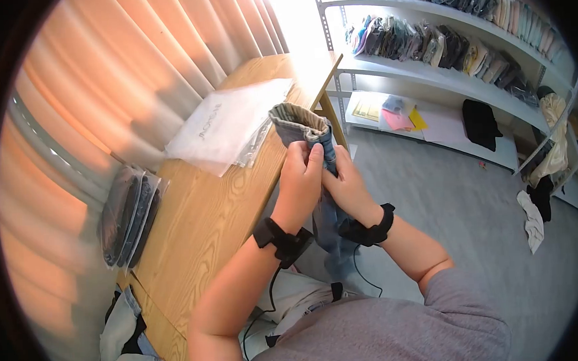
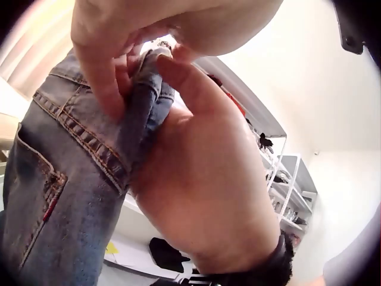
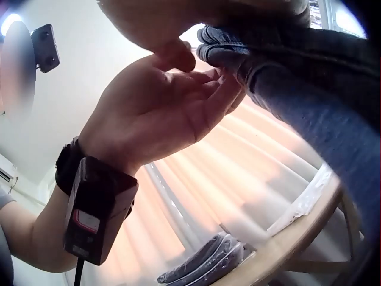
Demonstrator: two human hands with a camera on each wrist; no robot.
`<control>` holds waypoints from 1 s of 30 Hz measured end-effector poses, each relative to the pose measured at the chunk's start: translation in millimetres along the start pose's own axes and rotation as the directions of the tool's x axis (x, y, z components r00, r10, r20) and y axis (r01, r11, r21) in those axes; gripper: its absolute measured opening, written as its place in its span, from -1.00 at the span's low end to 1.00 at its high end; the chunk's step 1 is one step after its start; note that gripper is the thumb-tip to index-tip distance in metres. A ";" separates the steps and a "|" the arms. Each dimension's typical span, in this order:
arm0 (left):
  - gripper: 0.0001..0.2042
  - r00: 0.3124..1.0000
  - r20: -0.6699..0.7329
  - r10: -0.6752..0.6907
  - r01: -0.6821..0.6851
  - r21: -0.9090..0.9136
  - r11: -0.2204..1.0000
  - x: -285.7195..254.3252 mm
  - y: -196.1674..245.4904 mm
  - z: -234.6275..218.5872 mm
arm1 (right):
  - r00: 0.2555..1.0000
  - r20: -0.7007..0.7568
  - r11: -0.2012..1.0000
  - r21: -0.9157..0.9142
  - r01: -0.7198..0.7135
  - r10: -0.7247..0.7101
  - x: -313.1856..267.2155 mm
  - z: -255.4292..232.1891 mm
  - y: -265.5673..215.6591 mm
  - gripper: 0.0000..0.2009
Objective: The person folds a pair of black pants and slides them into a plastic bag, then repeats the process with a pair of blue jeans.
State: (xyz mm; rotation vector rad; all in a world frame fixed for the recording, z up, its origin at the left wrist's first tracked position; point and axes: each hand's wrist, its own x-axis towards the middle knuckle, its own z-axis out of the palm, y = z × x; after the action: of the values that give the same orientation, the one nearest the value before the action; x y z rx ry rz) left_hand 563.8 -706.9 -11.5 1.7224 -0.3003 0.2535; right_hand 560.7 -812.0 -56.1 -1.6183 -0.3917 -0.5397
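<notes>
The lower part of the jeans (image 1: 326, 224) hangs down behind the 2 arms and past the table (image 1: 207, 216) edge, so most of it is hidden. In the left wrist view the top of the jeans is covered by fingers. The things on the shelves (image 1: 439, 71) are too small to make out.

The jeans are blue denim, rough and thick, with orange stitching and a seamed pocket. The open top looks like a round hole with a pale lining. The table is smooth light wood. On it, beyond the jeans, lies a flat clear plastic bag (image 1: 225, 122). Near the curtain (image 1: 136, 71) lie dark packed bundles (image 1: 129, 213) in shiny plastic.

There is 1 pair of jeans, held up in the air just beside the table edge. There are 2 hands. The left hand (image 1: 298, 180) has its grip closed on the jeans, pinching a fold of denim. The right hand (image 1: 346, 184) also has its grip closed on the jeans, just beside the left one. Each wrist wears 1 black band.
</notes>
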 end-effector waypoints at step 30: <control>-0.77 0.844 0.514 0.151 -0.488 0.619 0.615 50.8 103.4 -68.0 | 0.961 0.118 0.967 -0.072 -0.245 0.252 -102.0 -125.2 77.1 -0.66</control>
State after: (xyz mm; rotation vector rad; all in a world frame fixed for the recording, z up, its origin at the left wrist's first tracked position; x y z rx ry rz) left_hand 576.5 -659.5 112.9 2.5375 -0.9535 0.2961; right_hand 503.8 -939.2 -168.4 -1.7314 -0.2625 -0.2606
